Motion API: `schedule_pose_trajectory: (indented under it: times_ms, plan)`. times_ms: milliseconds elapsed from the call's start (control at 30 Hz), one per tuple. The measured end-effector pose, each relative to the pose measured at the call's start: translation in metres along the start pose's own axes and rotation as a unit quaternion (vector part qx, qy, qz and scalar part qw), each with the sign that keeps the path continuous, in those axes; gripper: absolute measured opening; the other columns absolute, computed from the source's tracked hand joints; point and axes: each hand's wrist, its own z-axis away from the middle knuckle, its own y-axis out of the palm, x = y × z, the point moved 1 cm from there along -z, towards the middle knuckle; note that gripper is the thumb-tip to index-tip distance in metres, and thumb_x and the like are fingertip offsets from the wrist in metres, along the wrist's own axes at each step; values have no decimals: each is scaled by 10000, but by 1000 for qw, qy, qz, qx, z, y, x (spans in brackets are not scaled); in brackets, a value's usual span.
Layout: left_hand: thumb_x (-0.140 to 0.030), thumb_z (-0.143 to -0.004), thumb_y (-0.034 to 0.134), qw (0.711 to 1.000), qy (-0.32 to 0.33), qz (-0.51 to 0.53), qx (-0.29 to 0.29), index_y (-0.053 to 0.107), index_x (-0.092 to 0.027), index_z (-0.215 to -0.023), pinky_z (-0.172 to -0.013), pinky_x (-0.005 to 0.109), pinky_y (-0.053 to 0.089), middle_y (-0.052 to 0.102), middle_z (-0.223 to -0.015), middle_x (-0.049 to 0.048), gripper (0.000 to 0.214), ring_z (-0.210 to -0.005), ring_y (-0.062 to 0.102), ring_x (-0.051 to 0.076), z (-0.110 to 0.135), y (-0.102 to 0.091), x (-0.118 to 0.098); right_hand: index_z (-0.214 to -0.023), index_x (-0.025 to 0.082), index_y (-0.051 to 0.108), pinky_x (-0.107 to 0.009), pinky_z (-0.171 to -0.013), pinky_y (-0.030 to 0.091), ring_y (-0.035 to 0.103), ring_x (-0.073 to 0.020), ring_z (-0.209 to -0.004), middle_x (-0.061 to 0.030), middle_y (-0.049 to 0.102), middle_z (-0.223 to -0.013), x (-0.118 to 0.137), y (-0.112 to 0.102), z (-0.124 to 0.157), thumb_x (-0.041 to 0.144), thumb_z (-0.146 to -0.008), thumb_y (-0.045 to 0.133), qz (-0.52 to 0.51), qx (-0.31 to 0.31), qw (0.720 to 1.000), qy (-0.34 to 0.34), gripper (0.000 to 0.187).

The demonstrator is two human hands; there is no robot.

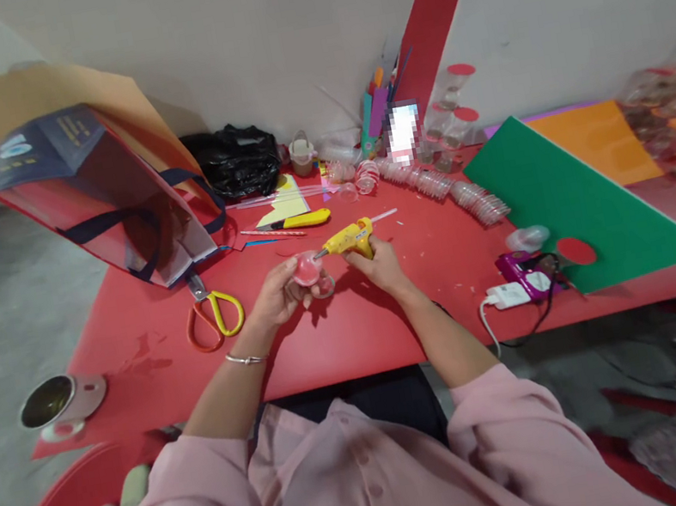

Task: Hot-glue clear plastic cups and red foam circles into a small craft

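My left hand (pixel 280 294) is closed round a small round pink piece (pixel 306 270) held just above the red table (pixel 340 340). My right hand (pixel 381 263) grips a yellow glue gun (pixel 349 239) whose nozzle points left and touches the pink piece. A glue stick juts out of the gun's back toward the right. A small clear ring-like piece (pixel 324 288) lies just under the pink piece.
Orange-and-yellow scissors (pixel 213 314) lie left of my hands, next to a red-and-navy bag (pixel 107 202). A yellow utility knife (pixel 297 221), rows of clear lids (pixel 450 185), a green sheet (pixel 569 195), a white plug with purple device (pixel 523 281) and a metal pot (pixel 54 401) surround them.
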Motion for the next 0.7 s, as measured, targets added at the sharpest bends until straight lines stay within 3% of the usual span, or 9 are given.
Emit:
schedule_pose_trajectory:
  times_ms: [267,700]
  plan:
    - [-551,-818,890,999,18,20,-20,776,-88,-1154,-420,235,552,825,-907,132,583,-640,760,199,0,0,2,-966,204,686,-351,-739,514,618,-200,-778,-45,730,-885,2,1,0,595,-727,787,-17,14,1000,1,470]
    - [-555,-801,890,999,28,6,-37,769,-81,-1155,-437,247,548,830,-920,163,604,-650,773,223,0,2,2,-1019,184,708,-357,-797,511,642,-206,-826,-62,759,-959,-3,1,-1,624,-763,788,-12,15,1000,-10,516]
